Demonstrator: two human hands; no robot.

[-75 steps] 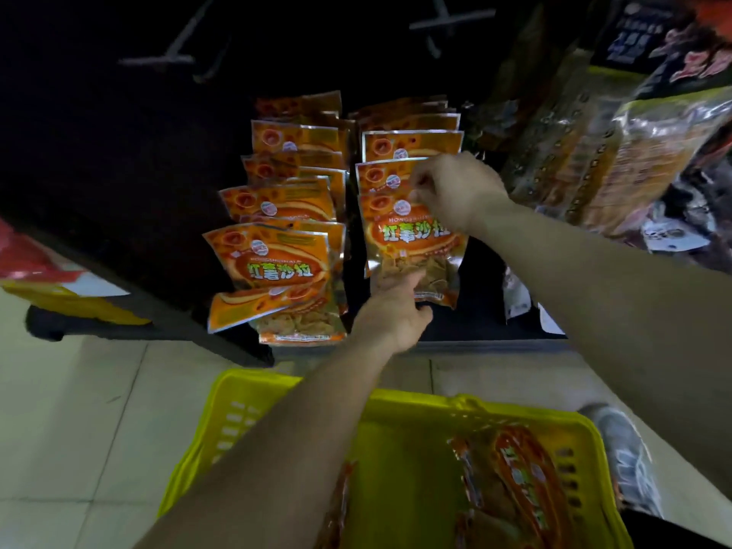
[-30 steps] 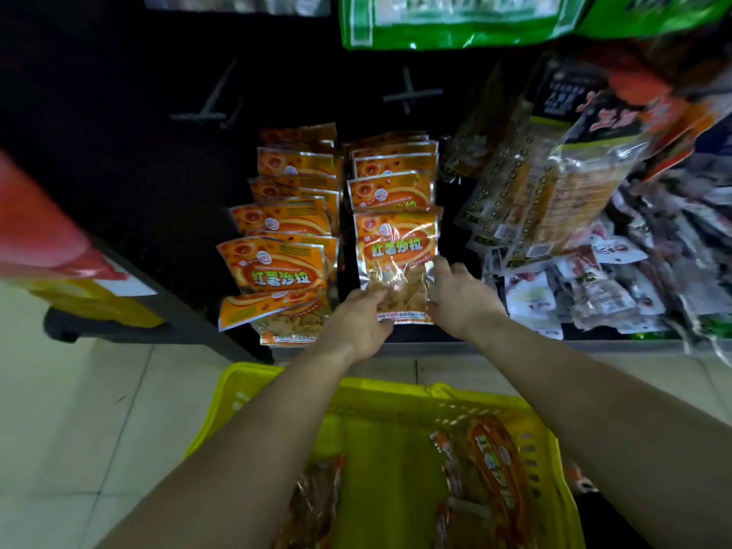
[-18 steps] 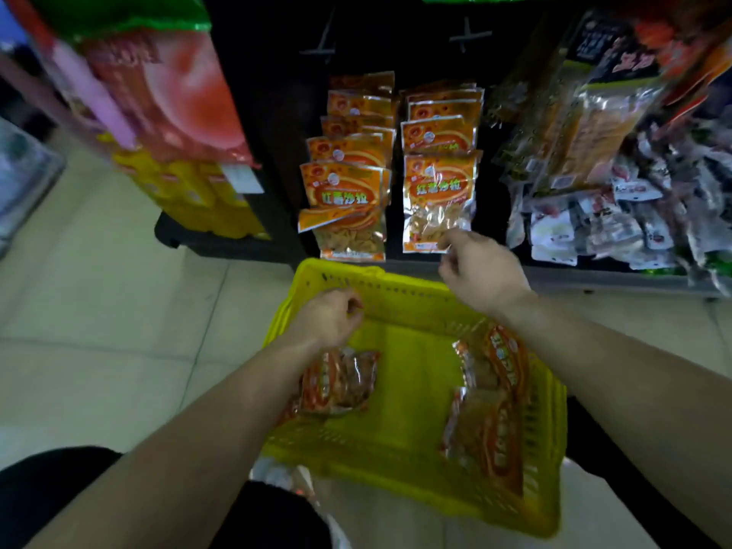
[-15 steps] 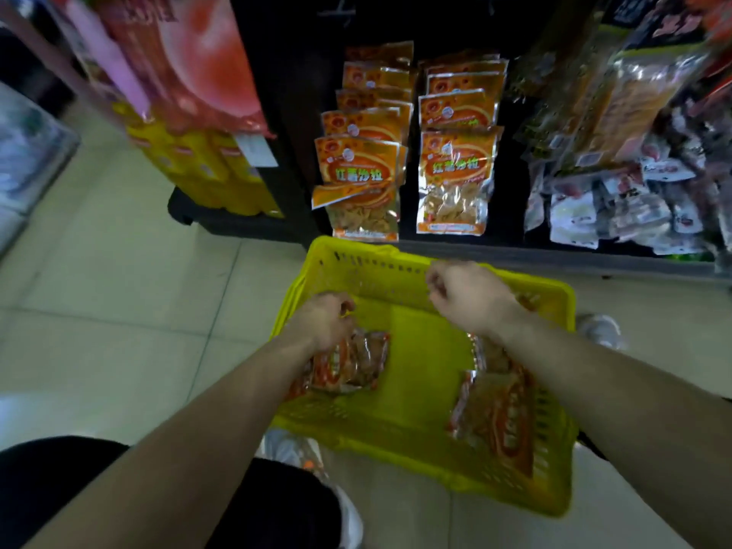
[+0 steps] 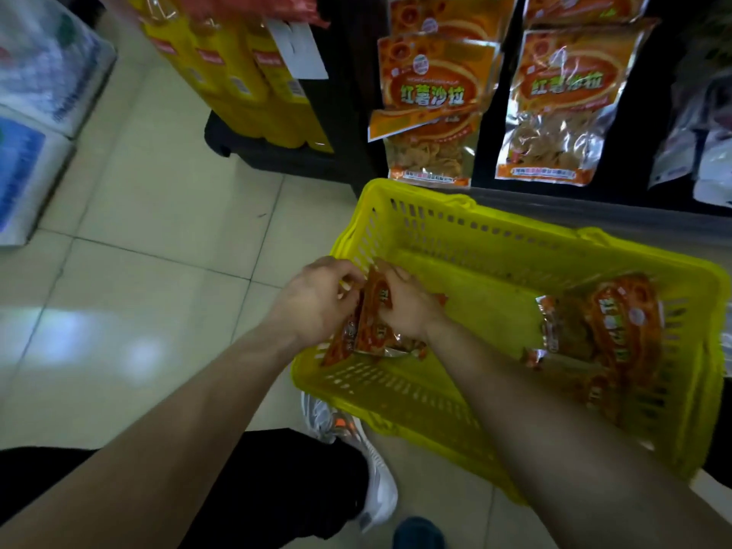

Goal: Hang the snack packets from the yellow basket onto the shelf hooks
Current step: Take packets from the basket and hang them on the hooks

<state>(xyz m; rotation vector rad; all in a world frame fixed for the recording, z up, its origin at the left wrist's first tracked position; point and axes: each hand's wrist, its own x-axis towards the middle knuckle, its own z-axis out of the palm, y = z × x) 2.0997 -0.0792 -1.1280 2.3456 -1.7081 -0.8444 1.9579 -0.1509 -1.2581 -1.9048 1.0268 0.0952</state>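
Note:
The yellow basket (image 5: 491, 235) stands on the floor below the shelf. At its left end an orange snack packet (image 5: 374, 317) is pinched between both hands: my left hand (image 5: 315, 301) grips its left edge, my right hand (image 5: 408, 307) its right side. More orange packets (image 5: 610, 326) lie at the basket's right end. On the dark shelf above, two columns of the same packets hang from hooks, the left column (image 5: 431, 93) and the right column (image 5: 562, 101). The hooks themselves are hidden behind the packets.
Yellow packages (image 5: 237, 69) with a white price tag hang left of the shelf. White and blue packs (image 5: 35, 112) sit at the far left on the tiled floor (image 5: 150, 231). My white shoe (image 5: 372, 481) is beside the basket's near edge. Pale packets (image 5: 709, 152) hang at right.
Both hands dropped from the hung packet on the right column into the basket. The right hand crossed to the left end, and both now hold one packet. The view tilted down.

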